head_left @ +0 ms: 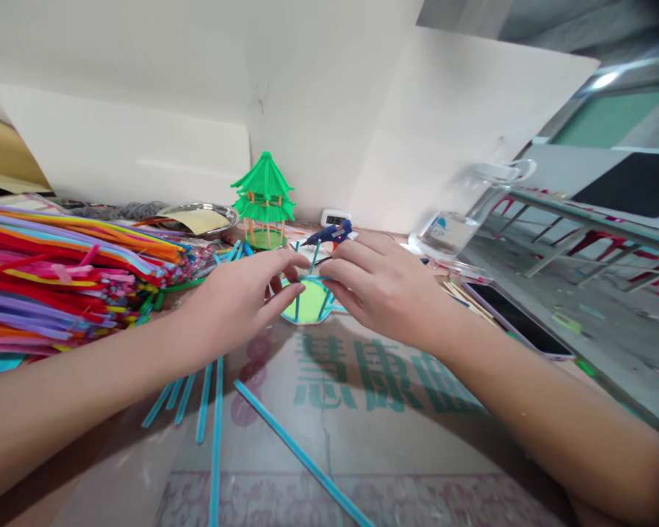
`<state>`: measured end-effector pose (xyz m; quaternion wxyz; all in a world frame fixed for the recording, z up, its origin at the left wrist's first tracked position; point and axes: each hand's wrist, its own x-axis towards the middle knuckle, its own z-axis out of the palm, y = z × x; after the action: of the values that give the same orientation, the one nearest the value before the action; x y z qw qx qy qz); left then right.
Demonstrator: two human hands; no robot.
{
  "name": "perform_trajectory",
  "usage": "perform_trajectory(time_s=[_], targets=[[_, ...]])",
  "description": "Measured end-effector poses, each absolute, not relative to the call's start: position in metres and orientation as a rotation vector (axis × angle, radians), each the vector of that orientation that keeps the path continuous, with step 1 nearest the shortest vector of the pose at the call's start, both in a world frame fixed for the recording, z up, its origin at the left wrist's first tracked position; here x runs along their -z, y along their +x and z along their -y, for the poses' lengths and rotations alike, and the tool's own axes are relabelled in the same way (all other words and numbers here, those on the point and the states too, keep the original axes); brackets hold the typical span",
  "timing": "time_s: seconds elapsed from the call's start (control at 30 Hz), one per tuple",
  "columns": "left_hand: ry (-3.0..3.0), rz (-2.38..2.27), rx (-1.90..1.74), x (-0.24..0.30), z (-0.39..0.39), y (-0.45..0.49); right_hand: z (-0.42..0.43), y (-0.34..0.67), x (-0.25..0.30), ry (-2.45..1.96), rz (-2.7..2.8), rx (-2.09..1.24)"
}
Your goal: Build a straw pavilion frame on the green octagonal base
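Note:
My left hand [241,296] and my right hand [381,289] meet over a small model [307,301] with a light green base and upright blue sticks. The fingertips of both hands pinch a thin blue stick across the top of those uprights. The model stands on a cardboard sheet [362,395] with green printed characters. Part of the base is hidden behind my fingers.
Several loose blue sticks [214,410] lie on the cardboard near me. A big pile of coloured pipe cleaners [60,271] fills the left. Behind stand a finished green pavilion model [264,199], a blue glue gun [332,234], a metal dish [200,216], a clear bottle [461,227] and a phone [519,318].

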<state>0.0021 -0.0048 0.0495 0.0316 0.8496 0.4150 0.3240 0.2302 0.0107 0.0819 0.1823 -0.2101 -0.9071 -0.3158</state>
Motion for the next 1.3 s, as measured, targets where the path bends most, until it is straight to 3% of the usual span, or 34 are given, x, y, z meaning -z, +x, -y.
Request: perform_trajectory(time_s=[1.3], targets=[[2.37,-1.129,-1.026,-0.052,0.001,0.003,-0.001,0.225,-0.081,-0.793,2.523,0.853]])
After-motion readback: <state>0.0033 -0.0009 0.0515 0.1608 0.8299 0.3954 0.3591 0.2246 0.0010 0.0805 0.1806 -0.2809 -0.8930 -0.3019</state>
